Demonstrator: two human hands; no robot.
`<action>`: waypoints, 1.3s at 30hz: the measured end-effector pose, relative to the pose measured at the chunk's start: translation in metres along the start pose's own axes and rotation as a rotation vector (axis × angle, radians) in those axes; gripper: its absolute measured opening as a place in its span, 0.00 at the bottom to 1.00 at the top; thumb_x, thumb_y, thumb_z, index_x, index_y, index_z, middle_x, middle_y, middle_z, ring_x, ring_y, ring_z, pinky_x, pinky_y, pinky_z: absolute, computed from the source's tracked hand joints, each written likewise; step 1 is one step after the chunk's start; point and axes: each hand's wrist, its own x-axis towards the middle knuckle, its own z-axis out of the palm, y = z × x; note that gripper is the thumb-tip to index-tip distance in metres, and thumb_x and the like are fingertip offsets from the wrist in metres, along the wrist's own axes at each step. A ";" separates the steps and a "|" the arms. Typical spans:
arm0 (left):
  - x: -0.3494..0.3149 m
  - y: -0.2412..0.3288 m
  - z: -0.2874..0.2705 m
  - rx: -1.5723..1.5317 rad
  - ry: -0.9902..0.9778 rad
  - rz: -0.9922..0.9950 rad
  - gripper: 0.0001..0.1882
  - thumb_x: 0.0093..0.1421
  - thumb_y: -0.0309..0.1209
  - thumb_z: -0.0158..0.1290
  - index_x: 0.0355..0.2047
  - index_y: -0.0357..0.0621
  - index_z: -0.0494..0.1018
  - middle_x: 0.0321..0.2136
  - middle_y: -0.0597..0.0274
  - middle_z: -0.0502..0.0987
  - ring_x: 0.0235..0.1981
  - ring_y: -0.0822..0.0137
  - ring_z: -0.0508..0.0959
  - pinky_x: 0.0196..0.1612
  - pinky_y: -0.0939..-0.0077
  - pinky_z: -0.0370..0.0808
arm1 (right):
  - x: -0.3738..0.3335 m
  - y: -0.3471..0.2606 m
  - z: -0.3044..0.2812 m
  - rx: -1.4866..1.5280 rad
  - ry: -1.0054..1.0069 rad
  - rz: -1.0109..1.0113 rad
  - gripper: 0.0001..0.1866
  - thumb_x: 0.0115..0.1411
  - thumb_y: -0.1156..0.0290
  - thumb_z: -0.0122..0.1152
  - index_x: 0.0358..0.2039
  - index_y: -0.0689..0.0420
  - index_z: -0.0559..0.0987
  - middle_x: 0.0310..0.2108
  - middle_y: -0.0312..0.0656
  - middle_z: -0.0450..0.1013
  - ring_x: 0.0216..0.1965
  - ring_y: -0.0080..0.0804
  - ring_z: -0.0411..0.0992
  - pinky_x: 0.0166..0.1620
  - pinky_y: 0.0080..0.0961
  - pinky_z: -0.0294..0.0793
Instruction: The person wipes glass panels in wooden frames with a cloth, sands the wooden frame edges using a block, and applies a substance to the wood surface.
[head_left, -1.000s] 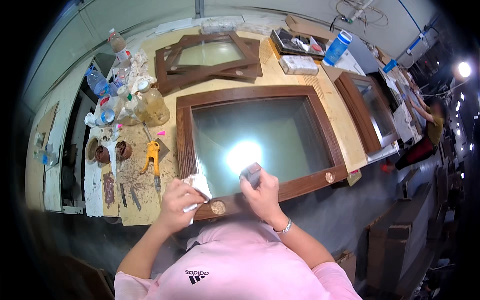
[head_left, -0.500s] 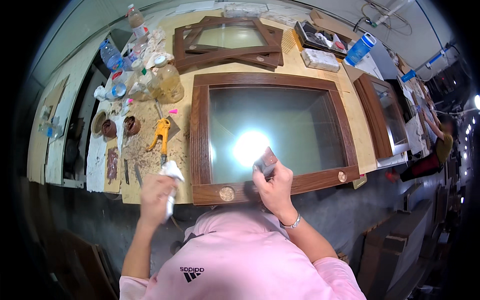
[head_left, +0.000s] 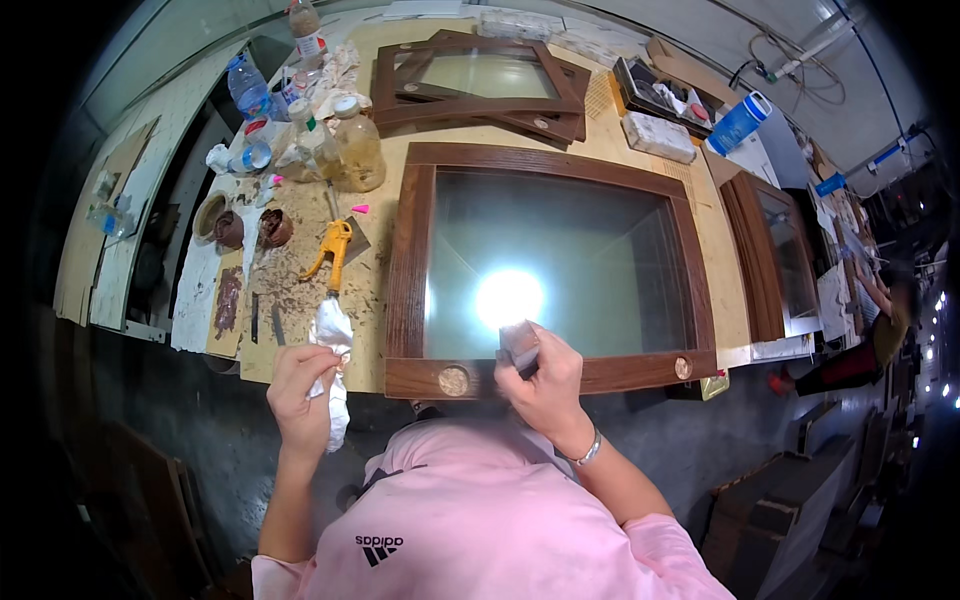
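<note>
Remotely, I watch 1 glass-paned wooden frame (head_left: 560, 230) lying on a workbench (head_left: 722, 280), its near rail beneath the right hand (head_left: 545, 385), whose fingers curl tightly around 1 small block (head_left: 518, 343); contact with the pane I cannot tell. Just beyond the frame's near left corner, the left hand (head_left: 303, 395) pinches 1 white cloth (head_left: 333, 345). The rail bears 2 round discs (head_left: 453, 380); leftward stand 2 brown cups (head_left: 229, 229), near 1 yellow air gun (head_left: 332, 248).
</note>
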 end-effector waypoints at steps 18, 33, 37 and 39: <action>-0.020 0.071 0.026 0.139 0.254 0.062 0.15 0.48 0.15 0.62 0.38 0.37 0.79 0.38 0.51 0.81 0.38 0.56 0.82 0.43 0.69 0.78 | -0.002 0.020 -0.021 0.559 -0.164 0.325 0.15 0.62 0.73 0.58 0.48 0.67 0.76 0.29 0.36 0.74 0.29 0.21 0.71 0.35 0.21 0.72; -0.014 0.143 0.076 -1.048 -0.140 -0.513 0.16 0.66 0.29 0.57 0.50 0.32 0.72 0.43 0.57 0.80 0.42 0.70 0.81 0.47 0.77 0.77 | 0.005 0.000 -0.039 0.326 -0.470 -0.343 0.39 0.54 0.54 0.72 0.64 0.54 0.71 0.63 0.54 0.59 0.65 0.57 0.58 0.64 0.49 0.60; -0.015 0.099 0.022 -0.939 0.248 -0.436 0.15 0.65 0.30 0.58 0.49 0.37 0.71 0.40 0.59 0.78 0.33 0.70 0.81 0.31 0.76 0.83 | 0.005 0.000 -0.047 -0.175 -0.397 -0.490 0.36 0.40 0.56 0.77 0.52 0.56 0.79 0.61 0.53 0.63 0.63 0.56 0.59 0.64 0.47 0.61; -0.025 0.075 -0.005 -0.730 0.303 -0.473 0.14 0.64 0.23 0.56 0.50 0.37 0.71 0.39 0.60 0.77 0.34 0.72 0.80 0.37 0.77 0.82 | -0.001 0.012 -0.049 -0.192 -0.442 -0.365 0.29 0.40 0.62 0.76 0.43 0.57 0.78 0.56 0.50 0.67 0.59 0.53 0.64 0.60 0.45 0.65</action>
